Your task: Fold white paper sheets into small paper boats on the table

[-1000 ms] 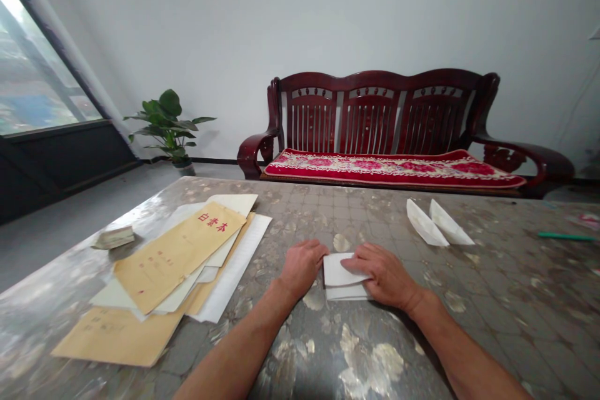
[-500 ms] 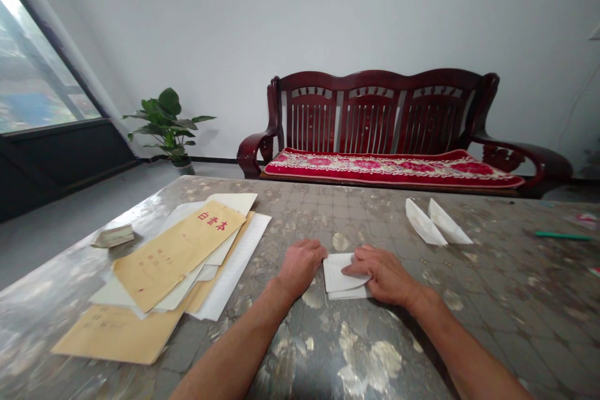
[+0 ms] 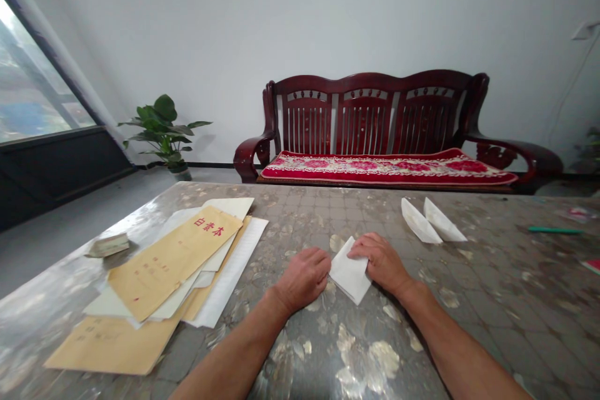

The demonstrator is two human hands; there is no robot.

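A folded sheet of white paper lies turned cornerwise on the table before me. My right hand holds its upper right side, thumb and fingers closed over the edge. At the paper's left corner is my left hand, its fingers curled in and pressed together; the fingertips are partly hidden. Farther off to the right, two folded white paper pieces, pointed like little boats, stand side by side, away from both hands.
On the left lie tan paper booklets and loose white sheets, with a small worn wad beside them. A green pen is at the right. Beyond the patterned table stand a red wooden bench and a potted plant.
The folded paper has turned from lying square to standing on a corner. My right hand has shifted slightly up its edge, and my left hand has moved a little down and right.
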